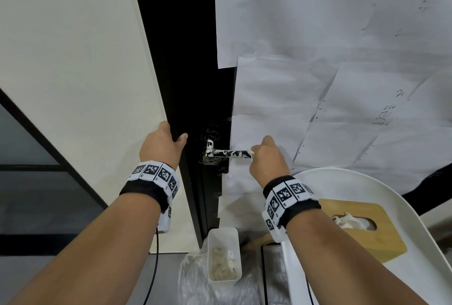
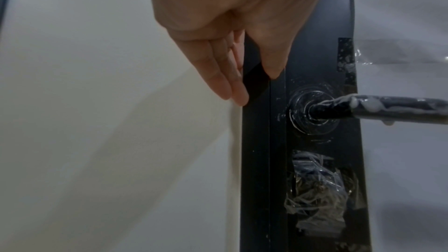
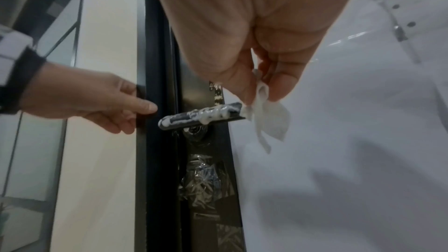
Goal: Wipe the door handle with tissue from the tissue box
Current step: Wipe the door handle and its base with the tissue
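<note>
A black lever door handle [image 1: 230,153] [image 2: 397,107] [image 3: 201,115] smeared with white foam sticks out of the black door edge [image 1: 195,99]. My right hand [image 1: 265,158] [image 3: 257,91] pinches a white tissue [image 3: 269,120] at the free end of the handle, and the tissue touches that tip. My left hand [image 1: 163,143] [image 2: 244,76] [image 3: 101,101] holds the door edge beside the handle, thumb on the front face, fingers behind. The wooden tissue box [image 1: 362,226] with a tissue sticking out lies on a white tray [image 1: 415,211] at lower right.
The door face is covered in white paper sheets [image 1: 318,60] under clear film. Taped plastic [image 2: 320,194] covers the lock below the handle. A small white bin [image 1: 223,255] with used tissues stands on the floor below. A cream wall [image 1: 73,60] lies to the left.
</note>
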